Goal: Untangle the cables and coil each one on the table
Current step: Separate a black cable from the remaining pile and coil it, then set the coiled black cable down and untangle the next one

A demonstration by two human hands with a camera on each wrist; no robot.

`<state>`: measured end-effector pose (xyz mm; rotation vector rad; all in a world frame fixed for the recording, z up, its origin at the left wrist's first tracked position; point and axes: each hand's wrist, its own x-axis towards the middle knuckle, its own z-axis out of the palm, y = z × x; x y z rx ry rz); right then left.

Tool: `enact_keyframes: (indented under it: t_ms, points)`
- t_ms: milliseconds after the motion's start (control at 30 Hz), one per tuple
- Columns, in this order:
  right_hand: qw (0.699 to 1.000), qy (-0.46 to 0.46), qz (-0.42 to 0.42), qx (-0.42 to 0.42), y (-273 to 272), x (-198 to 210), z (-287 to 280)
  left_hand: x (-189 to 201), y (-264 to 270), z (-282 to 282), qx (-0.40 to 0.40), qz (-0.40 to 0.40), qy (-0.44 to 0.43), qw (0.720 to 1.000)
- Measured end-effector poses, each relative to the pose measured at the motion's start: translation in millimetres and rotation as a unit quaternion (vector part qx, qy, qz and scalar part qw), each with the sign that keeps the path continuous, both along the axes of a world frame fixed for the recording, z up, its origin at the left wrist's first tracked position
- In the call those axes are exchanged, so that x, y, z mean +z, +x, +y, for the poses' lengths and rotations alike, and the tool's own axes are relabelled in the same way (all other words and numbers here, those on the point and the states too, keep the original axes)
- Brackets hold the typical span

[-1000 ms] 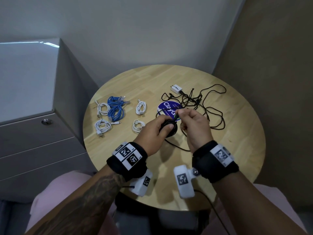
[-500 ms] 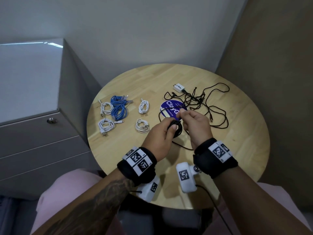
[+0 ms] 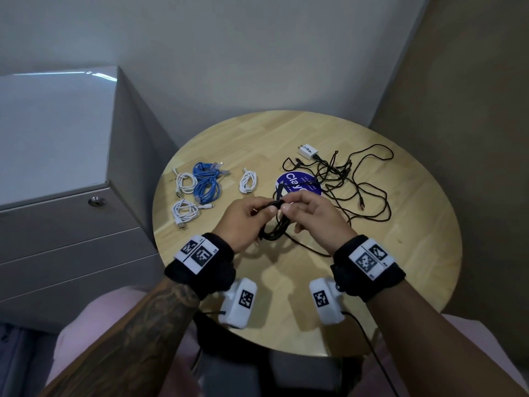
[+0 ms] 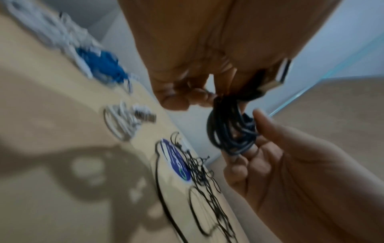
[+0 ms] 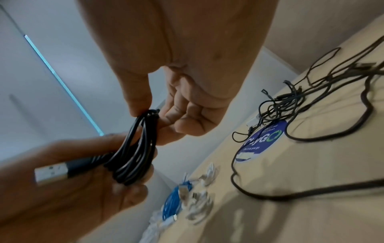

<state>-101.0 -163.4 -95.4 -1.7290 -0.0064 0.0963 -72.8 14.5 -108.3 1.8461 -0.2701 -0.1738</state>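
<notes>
A black cable coil (image 3: 274,231) hangs above the round wooden table (image 3: 400,253), held between both hands. My left hand (image 3: 257,209) grips one side of the black coil (image 5: 135,156), its silver USB plug (image 5: 50,171) lying across the palm. My right hand (image 3: 289,206) pinches the top of the loops (image 5: 150,113) between thumb and fingers. In the left wrist view the coil (image 4: 230,129) is blurred. A tangle of thin black cables (image 3: 357,184) lies spread at the back right. One black strand (image 3: 306,249) trails on the table under my right hand.
Coiled white cables (image 3: 186,183) (image 3: 248,182) (image 3: 184,212) and blue coils (image 3: 206,181) lie at the left of the table. A white charger plug (image 3: 308,151) and a round purple sticker (image 3: 299,183) sit by the tangle. A grey cabinet (image 3: 71,167) stands left.
The coil has come up from near the tabletop and now hangs stretched between my hands. My right hand has shifted from a loose strand to pinching the top of the loops.
</notes>
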Motion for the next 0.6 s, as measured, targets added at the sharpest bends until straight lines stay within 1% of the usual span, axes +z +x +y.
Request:
enact_keyframes:
  t_ms: [67, 133, 200, 267, 333, 400, 467, 533, 600]
  points:
    - [1.0, -0.014, 0.017, 0.02, -1, -5, 5, 3, 5, 16, 0.015, 0.012, 0.046, 0.999]
    - [0.998, -0.058, 0.036, 0.015, 0, -8, -1, -1, 17, 40, 0.064, 0.03, 0.114, 0.991]
    - [0.99, -0.134, 0.032, -0.018, 3, -9, -17, -7, 28, 67, 0.109, 0.062, 0.172, 0.977]
    - [0.981, -0.185, 0.015, -0.061, 7, -9, -34, -17, 37, 86, 0.142, 0.102, 0.197, 0.965]
    - [0.968, -0.225, 0.005, -0.111, 13, -13, -51, -27, 39, 94, 0.168, 0.127, 0.216, 0.953]
    - [0.944, -0.292, -0.007, -0.154, 18, -19, -67, -38, 38, 95, 0.193, 0.144, 0.211, 0.947]
    - [0.919, -0.354, -0.011, -0.175, 21, -26, -79, -45, 38, 94, 0.218, 0.151, 0.195, 0.944]
    - [0.908, -0.383, 0.038, -0.166, 22, -34, -86, -42, 36, 90, 0.235, 0.164, 0.153, 0.946]
    - [0.898, -0.407, 0.104, -0.129, 21, -45, -89, -37, 34, 86, 0.239, 0.191, 0.11, 0.946]
